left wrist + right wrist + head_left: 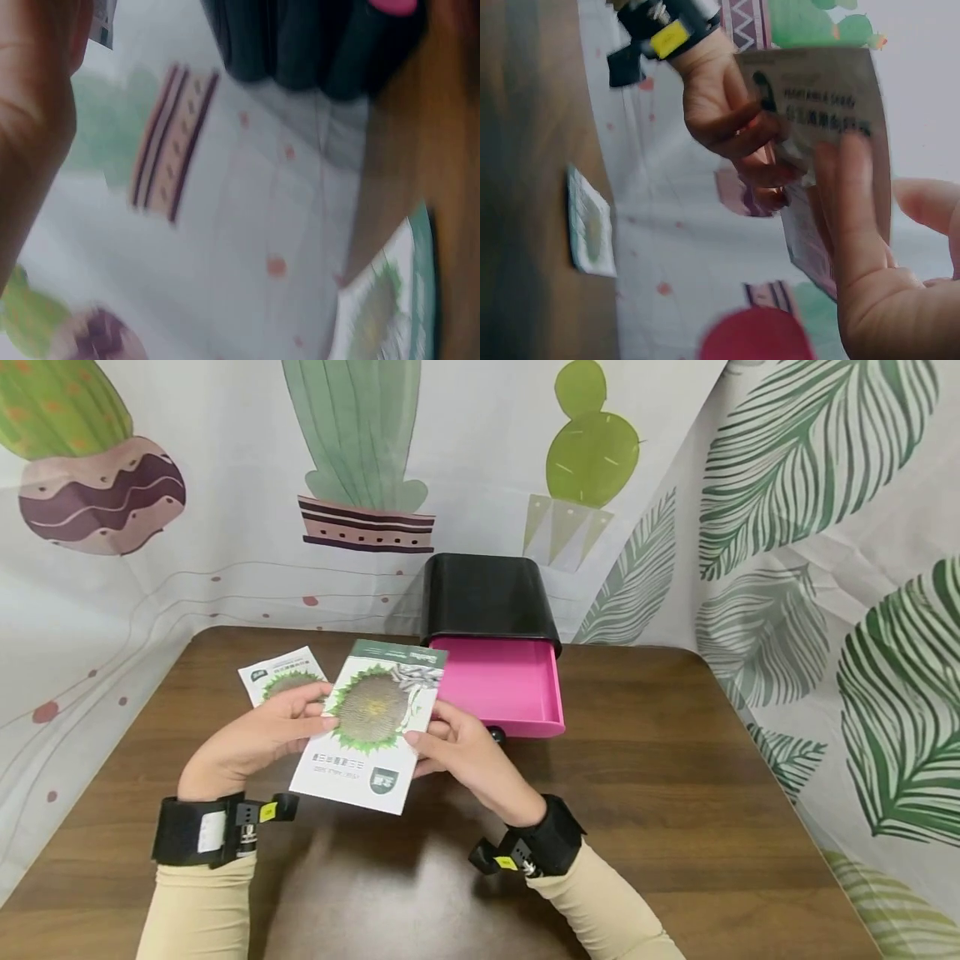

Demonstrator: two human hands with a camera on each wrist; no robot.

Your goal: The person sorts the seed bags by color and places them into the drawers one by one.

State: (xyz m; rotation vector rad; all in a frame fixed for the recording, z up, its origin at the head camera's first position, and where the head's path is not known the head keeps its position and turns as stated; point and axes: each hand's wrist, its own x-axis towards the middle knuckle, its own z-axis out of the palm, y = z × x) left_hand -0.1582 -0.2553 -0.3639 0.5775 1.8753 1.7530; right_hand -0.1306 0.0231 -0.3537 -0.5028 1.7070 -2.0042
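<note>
Both hands hold up a white and green seed packet (371, 710) printed with a large sunflower head, its lettering upside down in the head view. The left hand (266, 731) pinches its left edge, thumb on the front. At the right edge, the right hand (472, 752) grips it between thumb and fingers. A second, similar seed packet (281, 672) lies on the table behind the left hand, partly covered by it. Behind the right hand stands a black box (487, 597) with its pink drawer (502, 681) pulled out. In the right wrist view the held packet (817, 97) looks blurred.
The brown wooden table (660, 793) carries everything. A white curtain (240, 527) printed with cacti and leaves hangs behind it. Under the drawer's front edge a dark round knob (497, 735) shows. Each wrist wears a black strap (558, 835) with a small camera.
</note>
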